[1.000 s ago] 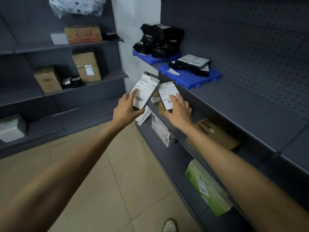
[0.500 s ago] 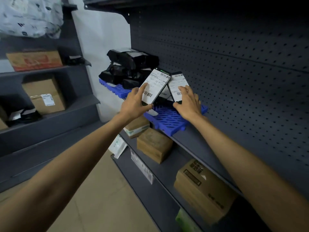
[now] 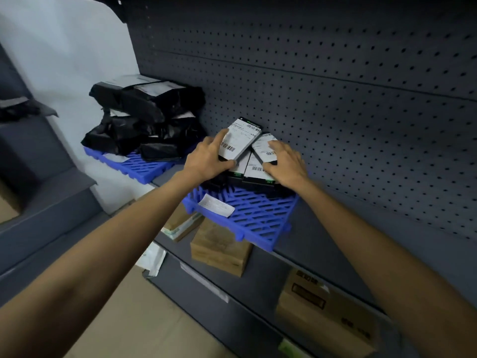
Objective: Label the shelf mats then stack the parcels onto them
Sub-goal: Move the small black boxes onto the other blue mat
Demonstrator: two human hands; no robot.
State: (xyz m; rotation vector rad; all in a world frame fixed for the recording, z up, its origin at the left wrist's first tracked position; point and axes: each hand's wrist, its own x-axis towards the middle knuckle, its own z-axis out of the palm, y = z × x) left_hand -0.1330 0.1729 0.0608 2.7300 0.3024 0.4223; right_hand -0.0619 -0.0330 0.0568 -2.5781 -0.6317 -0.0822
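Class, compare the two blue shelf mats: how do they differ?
The far mat carries a heap of black bagged parcels; the near mat carries flat labelled boxes. The left hand and right hand each grip a box over the near mat, none at the far mat. Both are blue, slatted.

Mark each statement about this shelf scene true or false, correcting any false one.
1. The left hand grips a tilted parcel; the right hand grips a second parcel. True.
2. The far blue mat is bare. False: black bagged parcels are piled on the far blue mat.
3. A white slip lies on the near blue mat. True.
4. The lower shelf is bare. False: brown boxes stand on the lower shelf.
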